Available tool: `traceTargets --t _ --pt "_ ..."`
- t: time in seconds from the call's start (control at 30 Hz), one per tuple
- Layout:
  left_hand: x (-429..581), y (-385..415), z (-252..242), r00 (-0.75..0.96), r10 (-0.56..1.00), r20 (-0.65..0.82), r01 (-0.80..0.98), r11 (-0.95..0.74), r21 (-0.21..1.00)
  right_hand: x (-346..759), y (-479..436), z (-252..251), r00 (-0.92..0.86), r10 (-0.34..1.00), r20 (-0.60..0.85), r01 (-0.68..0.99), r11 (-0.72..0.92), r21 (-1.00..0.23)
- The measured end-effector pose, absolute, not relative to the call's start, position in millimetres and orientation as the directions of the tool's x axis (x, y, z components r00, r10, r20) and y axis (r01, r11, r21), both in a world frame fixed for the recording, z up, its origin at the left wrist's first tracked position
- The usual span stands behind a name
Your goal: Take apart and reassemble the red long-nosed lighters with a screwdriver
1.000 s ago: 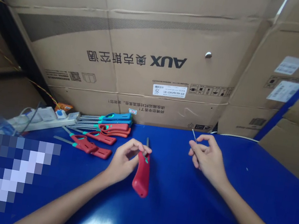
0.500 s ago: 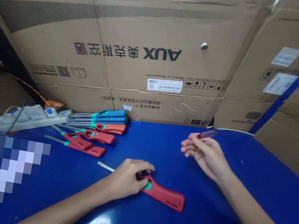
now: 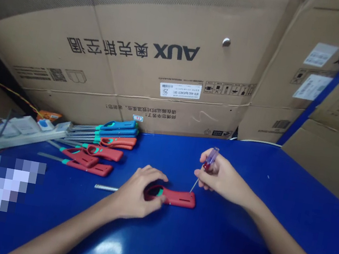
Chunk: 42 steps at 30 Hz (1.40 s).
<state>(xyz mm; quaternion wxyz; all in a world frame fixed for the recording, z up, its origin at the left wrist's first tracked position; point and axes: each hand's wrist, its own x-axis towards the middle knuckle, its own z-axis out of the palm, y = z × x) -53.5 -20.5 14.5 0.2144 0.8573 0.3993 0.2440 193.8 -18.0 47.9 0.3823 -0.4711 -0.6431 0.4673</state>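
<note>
My left hand (image 3: 134,195) presses the red plastic lighter (image 3: 173,197) flat; my right hand (image 3: 219,180) pinches a thin screwdriver (image 3: 204,168), tip touching it.

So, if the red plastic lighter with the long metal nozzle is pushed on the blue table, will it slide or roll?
Probably slide: the red plastic lighter lies flat on the glossy blue table. Being flat, it seems unlikely to roll. Its straight metal nozzle suggests stiffness.

1. A lighter (image 3: 176,197) lay on the counter (image 3: 234,243), at frame centre.
2. A screwdriver (image 3: 207,162) stood tilted at its right end.
3. A pile of lighters (image 3: 100,145) lay behind it, centre left, with a power strip (image 3: 14,132) further left.
4. Cartons (image 3: 137,51) stood behind everything, across the top.
</note>
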Motion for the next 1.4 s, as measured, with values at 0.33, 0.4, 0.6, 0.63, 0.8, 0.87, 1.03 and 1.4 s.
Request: traceTargets --t 0.33,0.4,0.6,0.63,0.8,0.87,1.03,1.4 --pt "-7.2 -16.7 14.8 0.709 0.68 0.187 0.573 -0.71 0.409 195.9 -23.1 43.7 -0.403 0.9 0.168 0.496 0.369 -0.786" --pt "-5.5 -15.8 8.5 0.715 0.676 0.177 0.558 -0.705 0.438 195.1 -25.0 45.3 -0.406 0.895 0.182 0.518 0.39 -0.761" --pt "-6.1 -20.4 3.3 0.7 0.692 0.174 0.572 -0.69 0.444 192.1 -28.7 49.6 -0.438 0.877 0.197 0.53 0.429 -0.731" --pt "-6.0 -20.8 3.8 0.699 0.694 0.173 0.572 -0.688 0.446 191.0 -29.1 49.4 -0.432 0.876 0.214 0.522 0.436 -0.733" --pt "-5.6 -21.5 5.4 0.686 0.702 0.19 0.58 -0.686 0.439 187.0 -30.6 44.1 -0.344 0.901 0.265 0.444 0.405 -0.799" --pt "-6.4 -21.4 4.6 0.68 0.705 0.2 0.589 -0.688 0.425 187.5 -31.0 43.0 -0.359 0.888 0.286 0.47 0.437 -0.767" --pt "-8.1 -20.8 1.9 0.674 0.712 0.197 0.604 -0.685 0.408 189.4 -31.4 48.6 -0.363 0.835 0.414 0.517 0.55 -0.656" --pt "-8.4 -21.9 4.6 0.685 0.707 0.174 0.601 -0.684 0.412 185.9 -38.7 54.4 -0.362 0.708 0.607 0.358 0.706 -0.611"
